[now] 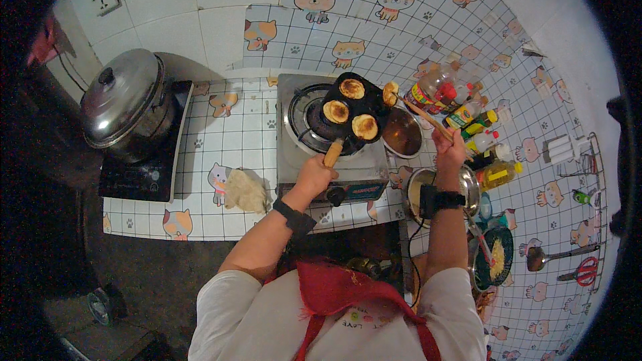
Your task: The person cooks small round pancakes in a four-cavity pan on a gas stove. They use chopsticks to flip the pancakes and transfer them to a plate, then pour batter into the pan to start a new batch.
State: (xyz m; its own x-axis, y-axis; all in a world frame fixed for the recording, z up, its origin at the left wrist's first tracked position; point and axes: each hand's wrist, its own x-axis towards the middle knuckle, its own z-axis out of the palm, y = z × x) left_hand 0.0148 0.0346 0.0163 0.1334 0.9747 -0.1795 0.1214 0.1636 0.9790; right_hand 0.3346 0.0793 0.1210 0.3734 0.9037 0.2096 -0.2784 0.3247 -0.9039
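Observation:
My left hand (316, 176) grips the wooden handle (333, 153) of a black multi-cup frying pan (346, 103). The pan sits over the right part of a gas stove (296, 170), tilted a little. Three browned round cakes lie in its cups: one at the back (352, 88), one at the left (336, 111) and one at the front right (364, 127). In my right hand (448, 146) is a pair of wooden chopsticks (426, 118). Their tips hold another browned cake (390, 94) at the pan's right rim. Whether a flame burns is hidden.
Right of the stove is a metal bowl of brown liquid (403, 133). Sauce and oil bottles (466, 113) line the right wall, and a steel basin (469, 188) lies under my right forearm. A lidded pot (128, 105) tops an induction cooker (135, 180) at left, near a cloth (246, 190).

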